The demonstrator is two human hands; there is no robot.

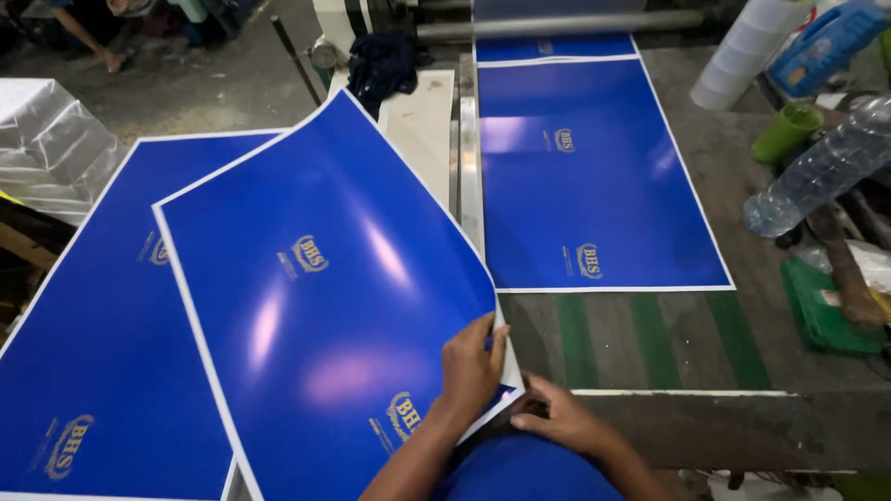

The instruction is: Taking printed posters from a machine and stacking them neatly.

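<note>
A blue sheet [594,176] is lying on the worktable [742,343]. Beside it, the left hand [471,366] is pinching a lifted sheet [316,278]; the right hand [557,419] is gripping its corner underneath.

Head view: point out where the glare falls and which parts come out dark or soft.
Head view: pale pinkish glare streaks the glossy blue sheet held by the left hand, with a whiter patch on the sheet on the feed table; the right hand sits in shadow under the sheet's edge; the top left floor is dim; the plastic bottle looks slightly soft.
</note>
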